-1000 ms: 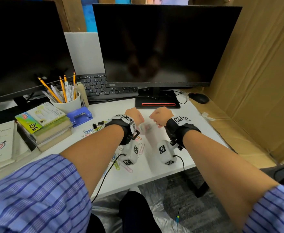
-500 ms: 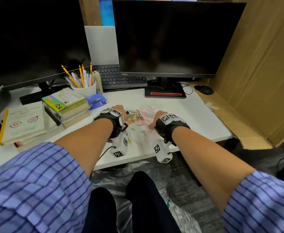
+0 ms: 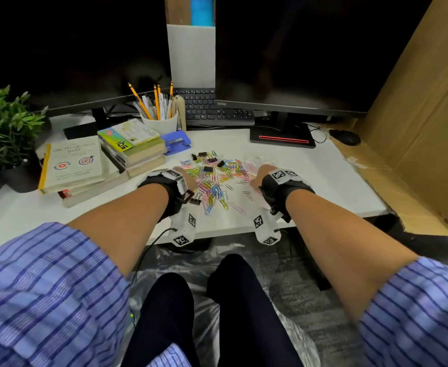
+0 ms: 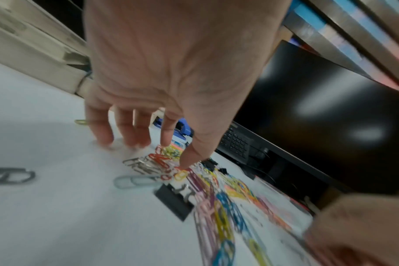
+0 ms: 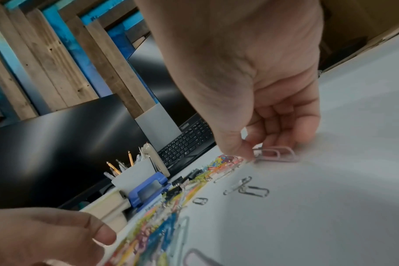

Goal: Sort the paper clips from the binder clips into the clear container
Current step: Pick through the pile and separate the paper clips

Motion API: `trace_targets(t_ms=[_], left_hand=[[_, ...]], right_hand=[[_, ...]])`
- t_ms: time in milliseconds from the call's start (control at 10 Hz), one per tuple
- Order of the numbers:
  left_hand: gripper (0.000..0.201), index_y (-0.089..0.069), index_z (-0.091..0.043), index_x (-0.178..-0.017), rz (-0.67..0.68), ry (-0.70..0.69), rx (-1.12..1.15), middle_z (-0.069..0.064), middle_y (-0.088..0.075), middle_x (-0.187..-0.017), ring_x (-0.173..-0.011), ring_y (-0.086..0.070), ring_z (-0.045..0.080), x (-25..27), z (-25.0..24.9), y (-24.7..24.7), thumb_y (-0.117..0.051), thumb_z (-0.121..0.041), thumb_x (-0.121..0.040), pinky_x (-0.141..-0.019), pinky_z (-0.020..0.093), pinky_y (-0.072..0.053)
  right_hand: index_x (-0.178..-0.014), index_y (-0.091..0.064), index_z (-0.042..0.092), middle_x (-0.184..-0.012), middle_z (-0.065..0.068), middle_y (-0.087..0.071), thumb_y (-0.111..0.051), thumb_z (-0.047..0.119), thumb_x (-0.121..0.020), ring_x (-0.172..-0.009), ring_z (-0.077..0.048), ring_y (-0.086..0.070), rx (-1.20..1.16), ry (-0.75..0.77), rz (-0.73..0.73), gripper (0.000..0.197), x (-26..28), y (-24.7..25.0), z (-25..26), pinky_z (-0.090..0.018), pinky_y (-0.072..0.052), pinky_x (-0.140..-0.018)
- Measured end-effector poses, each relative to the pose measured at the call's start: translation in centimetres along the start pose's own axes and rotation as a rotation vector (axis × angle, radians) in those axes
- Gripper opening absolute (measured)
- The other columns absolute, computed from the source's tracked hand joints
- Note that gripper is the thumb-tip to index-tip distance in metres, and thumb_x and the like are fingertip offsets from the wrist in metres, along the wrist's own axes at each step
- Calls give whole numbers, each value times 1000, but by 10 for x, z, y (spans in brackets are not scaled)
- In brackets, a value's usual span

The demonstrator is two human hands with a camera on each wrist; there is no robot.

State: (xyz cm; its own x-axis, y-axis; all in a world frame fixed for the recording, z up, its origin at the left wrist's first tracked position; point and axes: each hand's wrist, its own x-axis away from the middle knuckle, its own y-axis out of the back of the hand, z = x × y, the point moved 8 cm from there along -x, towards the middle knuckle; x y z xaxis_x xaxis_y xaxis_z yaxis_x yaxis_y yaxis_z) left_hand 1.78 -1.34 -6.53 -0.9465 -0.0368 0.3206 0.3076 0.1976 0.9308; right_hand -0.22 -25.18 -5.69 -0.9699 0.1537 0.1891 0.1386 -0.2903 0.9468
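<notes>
A heap of coloured paper clips (image 3: 217, 178) lies spread on the white desk (image 3: 323, 181), with several black binder clips (image 3: 207, 169) mixed in. My left hand (image 3: 187, 178) is at the heap's left edge; its straight fingers (image 4: 103, 136) touch the desk and the thumb presses on the clips (image 4: 162, 162). A black binder clip (image 4: 173, 201) lies just behind it. My right hand (image 3: 260, 173) is at the heap's right edge, thumb and curled fingers (image 5: 285, 133) closing on a pink paper clip (image 5: 276, 154) that lies on the desk. Something clear and blurred (image 3: 254, 161) sits just beyond that hand; I cannot tell if it is the container.
Stacked books (image 3: 132, 152) and a blue hole punch (image 3: 176, 141) stand left of the heap, a pencil cup (image 3: 159, 123) and keyboard (image 3: 217, 109) behind. A monitor base (image 3: 282, 136) and mouse (image 3: 344, 137) lie at back right. Cardboard (image 3: 416, 115) walls the right side.
Both hands have come down from near the monitor base to the desk, one on each side of the clips. The clips now lie spread out, and the head view has tilted down.
</notes>
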Motion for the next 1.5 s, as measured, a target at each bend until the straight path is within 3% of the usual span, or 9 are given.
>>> trace_targets(t_ms=[100, 200, 300, 400, 700, 1000, 1100, 1300, 1500], left_hand=[[27, -54, -8, -121, -141, -37, -72, 11, -57, -123, -121, -53, 26, 18, -27, 11, -48, -21, -98, -99, 35, -42], [29, -51, -13, -67, -86, -118, 113, 1, -53, -71, -68, -56, 16, 27, -61, -1, -58, -29, -91, -56, 23, -42], [33, -57, -11, -72, -32, -164, -41, 5, -57, -71, -66, -57, 16, 40, -84, -7, -58, -39, -90, -58, 24, -45], [46, -62, 0, -115, 18, -165, -174, 9, -68, -96, -110, -64, 26, 29, -95, -18, -63, -38, -88, -84, 31, -53], [65, -61, -8, -103, 7, -181, -171, 13, -68, -97, -91, -69, 32, 15, -92, -22, -86, -44, -55, -82, 45, -58], [68, -43, -1, -138, -66, -201, -121, 15, -55, -133, -119, -57, 29, 20, -86, -7, -72, -27, -82, -96, 35, -48], [53, -50, 2, -132, -62, -201, -163, 13, -64, -107, -103, -62, 29, 17, -87, -2, -65, -22, -88, -95, 34, -49], [40, -56, 3, -120, -29, -235, -237, 16, -61, -123, -113, -60, 32, 11, -98, -1, -63, -20, -88, -97, 39, -51], [40, -57, 0, -119, -41, -236, -251, 16, -62, -122, -113, -61, 32, 2, -105, 3, -64, -21, -86, -95, 41, -52]], right_hand=[[-63, -47, 23, -70, -5, -59, -57, 16, -84, -68, -25, -62, -220, -1, 32, 25, -4, 6, 7, -28, -52, -64], [-72, -54, 13, -74, -8, -61, -57, 7, -89, -64, -21, -63, -468, 14, 263, 18, 0, -7, 24, -21, -55, -55], [-73, -53, 15, -71, -5, -59, -61, 15, -86, -60, -18, -57, -408, 44, 298, 16, 7, -10, 35, -22, -49, -55], [-69, -50, 18, -58, 0, -60, -62, 21, -86, -59, -19, -54, -290, 82, 310, 21, 12, -13, 41, -23, -46, -56], [-69, -50, 17, -78, -12, -68, -65, 45, -72, -71, -31, -67, 346, 312, 160, 32, 8, -24, 57, -40, -59, -72], [-56, -50, 18, -58, -2, -61, -56, 66, -61, -52, -24, -61, 298, 234, 243, 49, -40, -43, 28, -33, -54, -59], [-54, -42, 25, -66, 0, -61, -60, 56, -68, -75, -30, -72, 295, 164, 270, 39, -49, -40, 10, -40, -58, -71], [-98, -63, 11, -87, -7, -56, -66, 34, -86, -79, -23, -52, -61, 109, 150, 26, -30, 14, 10, -28, -42, -66], [-100, -61, 5, -102, -12, -65, -60, 44, -84, -88, -28, -60, -115, -55, -47, 42, -70, 42, -7, -35, -54, -84]])
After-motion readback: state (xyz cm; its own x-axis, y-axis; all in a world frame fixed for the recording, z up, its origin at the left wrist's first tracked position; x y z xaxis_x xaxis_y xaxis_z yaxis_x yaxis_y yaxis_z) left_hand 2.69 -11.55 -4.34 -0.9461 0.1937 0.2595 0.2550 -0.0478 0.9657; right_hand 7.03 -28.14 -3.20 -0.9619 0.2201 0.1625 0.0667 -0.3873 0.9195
